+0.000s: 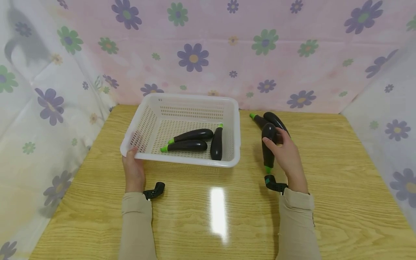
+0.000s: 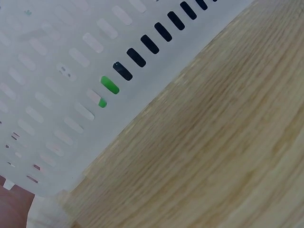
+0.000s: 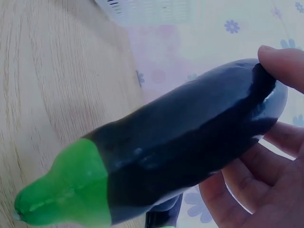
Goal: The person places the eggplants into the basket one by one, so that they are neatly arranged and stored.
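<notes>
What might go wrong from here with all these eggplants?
The right hand grips the glossy held eggplant near its thick end, so it might slip or swing.

Its fingers could nudge the two loose eggplants close by.

The left hand holds the white basket at one corner; a tug might slide the eggplants inside.

pink flower-printed fabric backdrop [image 1: 224, 47]: far side | white flower-printed fabric [image 1: 29, 130]: left, right | yellow-brown wood-grain surface [image 1: 341, 187]: white glare [image 1: 218, 213], near middle
</notes>
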Tool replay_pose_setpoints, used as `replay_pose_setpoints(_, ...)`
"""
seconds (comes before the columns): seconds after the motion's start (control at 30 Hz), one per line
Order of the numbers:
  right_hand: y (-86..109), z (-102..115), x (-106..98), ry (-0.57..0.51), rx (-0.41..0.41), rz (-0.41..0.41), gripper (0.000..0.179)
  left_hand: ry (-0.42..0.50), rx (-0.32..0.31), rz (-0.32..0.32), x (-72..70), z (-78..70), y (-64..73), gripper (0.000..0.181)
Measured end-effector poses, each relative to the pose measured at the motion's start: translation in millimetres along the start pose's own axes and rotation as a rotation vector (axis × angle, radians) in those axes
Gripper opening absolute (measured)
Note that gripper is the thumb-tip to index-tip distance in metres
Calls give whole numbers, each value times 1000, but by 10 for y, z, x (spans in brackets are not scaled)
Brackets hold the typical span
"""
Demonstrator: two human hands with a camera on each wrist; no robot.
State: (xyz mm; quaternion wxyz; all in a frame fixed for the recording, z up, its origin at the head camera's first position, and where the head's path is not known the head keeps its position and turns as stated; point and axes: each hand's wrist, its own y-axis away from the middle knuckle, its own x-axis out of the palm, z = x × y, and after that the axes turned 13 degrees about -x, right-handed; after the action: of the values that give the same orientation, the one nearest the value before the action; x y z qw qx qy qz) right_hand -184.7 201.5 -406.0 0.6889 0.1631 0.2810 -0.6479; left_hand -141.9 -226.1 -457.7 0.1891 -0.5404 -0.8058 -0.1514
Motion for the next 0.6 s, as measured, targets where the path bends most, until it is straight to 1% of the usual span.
replay_pose_setpoints(0.13, 7, 21, -6, 3, 2, -5, 82, 1, -4, 1, 5, -11, 7, 45)
replay_pose_setpoints(0.27, 11, 31, -10, -13, 0, -27, 80, 2, -14, -1, 15, -19, 16, 45)
replay_pose_setpoints(0.47, 0, 40, -33, -67, -17, -82, 74, 4, -24, 0, 16, -21, 27, 45)
replay_pose_setpoints(0.6, 7, 45, -47, -108, -16, -98, 66, 2, -23, 6, 16, -22, 28, 45)
